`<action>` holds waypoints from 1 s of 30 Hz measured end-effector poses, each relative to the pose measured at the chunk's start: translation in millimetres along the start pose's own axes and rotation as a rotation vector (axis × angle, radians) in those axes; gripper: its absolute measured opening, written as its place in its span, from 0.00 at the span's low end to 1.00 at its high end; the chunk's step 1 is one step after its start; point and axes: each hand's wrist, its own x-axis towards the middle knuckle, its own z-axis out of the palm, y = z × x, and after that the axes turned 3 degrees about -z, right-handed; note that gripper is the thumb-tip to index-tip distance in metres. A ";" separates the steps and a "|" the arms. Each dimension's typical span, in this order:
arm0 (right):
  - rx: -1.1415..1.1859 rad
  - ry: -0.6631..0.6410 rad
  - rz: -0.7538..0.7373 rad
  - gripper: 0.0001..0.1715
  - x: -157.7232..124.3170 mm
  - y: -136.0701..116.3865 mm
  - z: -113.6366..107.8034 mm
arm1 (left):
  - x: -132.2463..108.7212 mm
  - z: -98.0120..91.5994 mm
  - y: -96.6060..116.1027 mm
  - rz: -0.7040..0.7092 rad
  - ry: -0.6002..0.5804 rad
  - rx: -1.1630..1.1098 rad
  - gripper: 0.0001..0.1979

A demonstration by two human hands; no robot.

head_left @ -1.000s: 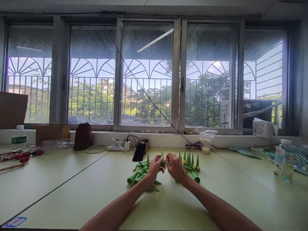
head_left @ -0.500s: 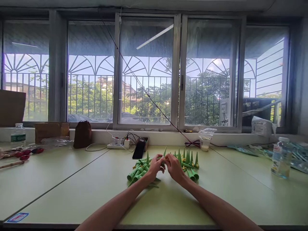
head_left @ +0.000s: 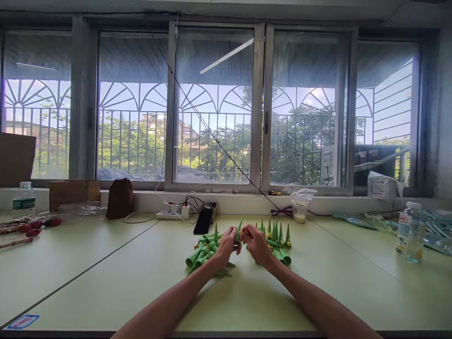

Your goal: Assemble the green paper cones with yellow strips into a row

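Above the middle of the table, my left hand (head_left: 227, 246) is closed around a slim green cone (head_left: 239, 223), its tip pointing up and leaning slightly right. My right hand (head_left: 257, 246) pinches at the cone's side, where a small yellow piece (head_left: 241, 232) shows by the fingertips; its exact kind is too small to make out. By my left wrist lies a heap of green cones (head_left: 199, 254), some with open round ends. Beyond my right hand, several green cones (head_left: 280, 233) stand upright with yellow bits at their bases. Two more cones (head_left: 283, 257) lie beside my right wrist.
Behind the cones are a black phone (head_left: 202, 221) and a power strip (head_left: 169, 216) with cables. A plastic cup (head_left: 300, 212) stands near the sill. Bottles stand at right (head_left: 410, 233) and left (head_left: 24, 200); a brown pouch (head_left: 120, 198) sits back left.
The held cone has tilted a little to the right and shows more of its length. My right fingers have shifted slightly, and the yellow piece is now visible between the hands.
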 end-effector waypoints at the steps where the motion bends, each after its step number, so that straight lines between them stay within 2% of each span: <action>1: 0.001 0.001 -0.004 0.05 0.1 -0.5 -0.4 | 0.1 0.0 0.5 -0.001 0.004 -0.007 0.17; 8: 0.019 -0.002 -0.020 0.06 2.0 2.1 -3.4 | -1.3 -1.0 6.9 -0.002 0.030 -0.056 0.14; 15: -0.025 -0.034 0.014 0.04 1.7 2.6 -3.7 | 2.9 -2.6 3.7 0.006 0.074 -0.023 0.14; 21: -0.094 -0.250 0.100 0.08 -4.3 6.8 0.4 | 10.1 -6.1 -0.7 0.078 0.228 0.157 0.12; 23: -0.127 -0.311 0.120 0.09 -7.3 10.0 1.8 | 10.6 -6.7 -1.7 0.083 0.238 0.168 0.13; 30: -0.229 -0.379 0.108 0.09 -11.4 12.9 1.1 | 9.0 -7.1 -2.3 0.065 0.228 0.160 0.15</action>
